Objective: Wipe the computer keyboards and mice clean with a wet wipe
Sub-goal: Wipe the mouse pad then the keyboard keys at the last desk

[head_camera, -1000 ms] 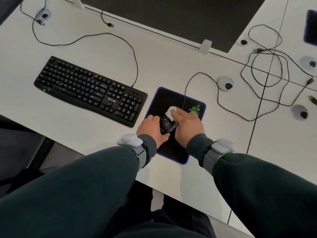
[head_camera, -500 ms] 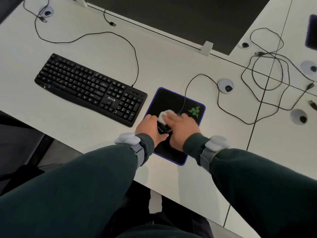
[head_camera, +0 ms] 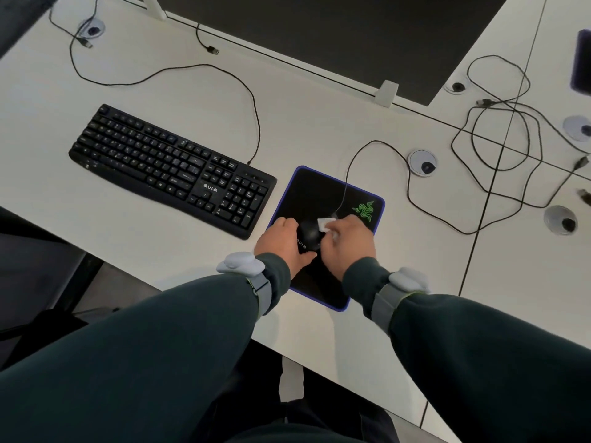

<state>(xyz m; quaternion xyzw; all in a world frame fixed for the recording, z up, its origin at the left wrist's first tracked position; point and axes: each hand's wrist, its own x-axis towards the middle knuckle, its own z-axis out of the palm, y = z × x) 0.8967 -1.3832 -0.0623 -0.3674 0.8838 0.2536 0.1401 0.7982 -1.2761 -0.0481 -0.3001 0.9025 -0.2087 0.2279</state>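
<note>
On a white desk (head_camera: pixel 160 84), left hand (head_camera: pixel 281 243) grips the mouse (head_camera: pixel 308 236); right hand (head_camera: pixel 347 243) pinches a wipe (head_camera: pixel 324 224).

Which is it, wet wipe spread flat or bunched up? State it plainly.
Bunched up. The wet wipe shows as a small crumpled white wad pinched in the right hand against the mouse, which the left hand steadies.

Dark green long sleeves (head_camera: pixel 166 356) are worn on both arms, ribbed at the cuffs. Grey straps are fastened round each wrist, each topped by a pale rounded module (head_camera: pixel 240 264). Dark trousers are seen below.
</note>
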